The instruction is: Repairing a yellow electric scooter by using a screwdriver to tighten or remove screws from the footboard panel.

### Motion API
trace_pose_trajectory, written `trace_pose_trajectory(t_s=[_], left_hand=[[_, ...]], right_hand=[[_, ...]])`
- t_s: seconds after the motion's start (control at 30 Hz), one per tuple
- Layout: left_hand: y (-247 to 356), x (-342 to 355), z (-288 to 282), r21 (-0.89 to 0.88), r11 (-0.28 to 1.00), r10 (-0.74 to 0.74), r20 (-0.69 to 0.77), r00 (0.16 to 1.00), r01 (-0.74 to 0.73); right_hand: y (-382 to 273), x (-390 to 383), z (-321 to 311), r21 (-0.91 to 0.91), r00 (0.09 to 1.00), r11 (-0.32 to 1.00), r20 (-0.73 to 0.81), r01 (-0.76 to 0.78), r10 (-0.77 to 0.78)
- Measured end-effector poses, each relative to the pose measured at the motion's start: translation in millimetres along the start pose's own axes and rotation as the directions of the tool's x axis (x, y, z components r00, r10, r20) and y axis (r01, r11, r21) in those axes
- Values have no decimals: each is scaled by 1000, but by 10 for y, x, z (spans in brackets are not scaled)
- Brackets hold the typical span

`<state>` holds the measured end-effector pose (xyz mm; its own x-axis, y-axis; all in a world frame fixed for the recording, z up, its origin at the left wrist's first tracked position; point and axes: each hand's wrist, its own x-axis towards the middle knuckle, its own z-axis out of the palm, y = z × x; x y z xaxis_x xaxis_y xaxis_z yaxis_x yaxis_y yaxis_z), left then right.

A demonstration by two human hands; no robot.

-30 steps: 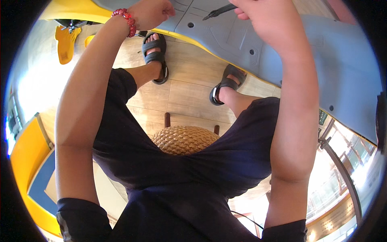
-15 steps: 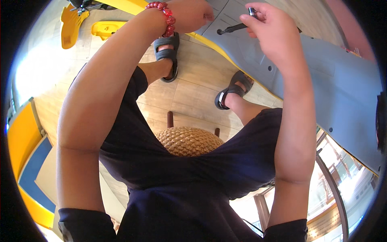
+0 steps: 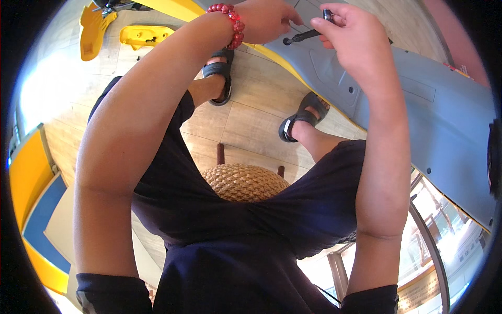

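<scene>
The right hand [image 3: 355, 42] was clamped around a black rod-shaped tool [image 3: 306, 35], whose far end met a round recess [image 3: 286, 41] in the grey-blue panel [image 3: 444, 120]. A silver-ended cylinder [image 3: 328, 15] projected beside the thumb. The left hand [image 3: 266, 22], below a red bead bracelet [image 3: 239, 26], lay near that recess, partly cropped; its grip could not be determined. A yellow moulded part [image 3: 149, 34] rested on the wood-plank floor [image 3: 251, 118].

Left hand [image 3: 264, 22]: upper side cut off by the top edge. Black tool [image 3: 305, 35]: partly hidden by the right hand [image 3: 353, 42]; tip too small to read. Left sandal [image 3: 217, 69]: toe end covered by the left arm [image 3: 151, 83]. Woven seat [image 3: 246, 183]: rear hidden under dark shorts [image 3: 308, 209]. Dark bits [image 3: 151, 39]: unidentifiable.
</scene>
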<state>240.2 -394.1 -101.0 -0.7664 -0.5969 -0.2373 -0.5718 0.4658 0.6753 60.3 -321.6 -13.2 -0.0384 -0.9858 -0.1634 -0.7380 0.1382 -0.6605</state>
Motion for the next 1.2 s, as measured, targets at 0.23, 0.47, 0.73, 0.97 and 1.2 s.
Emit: trace_pose_trajectory(t_s=[0.23,0.47,0.73,0.97,1.2], left_hand=[[120,40,13,-15,999,-46,83,996,47],[127,33,38,-8,994,-107,76,991,108],[86,28,57,10,1000,-20,54,998,20],[129,14,94,-32,997,76,-4,997,-76],[158,35,46,135,983,-138,115,984,122]], right_hand=[[-105,18,0,-70,1000,997,1,13,-13],[-348,91,-32,-453,993,885,7,-105,121],[-313,97,73,-536,995,844,90,17,38],[-261,12,-44,-303,968,926,170,227,-182],[-190,101,-46,-268,969,943,199,198,-147]])
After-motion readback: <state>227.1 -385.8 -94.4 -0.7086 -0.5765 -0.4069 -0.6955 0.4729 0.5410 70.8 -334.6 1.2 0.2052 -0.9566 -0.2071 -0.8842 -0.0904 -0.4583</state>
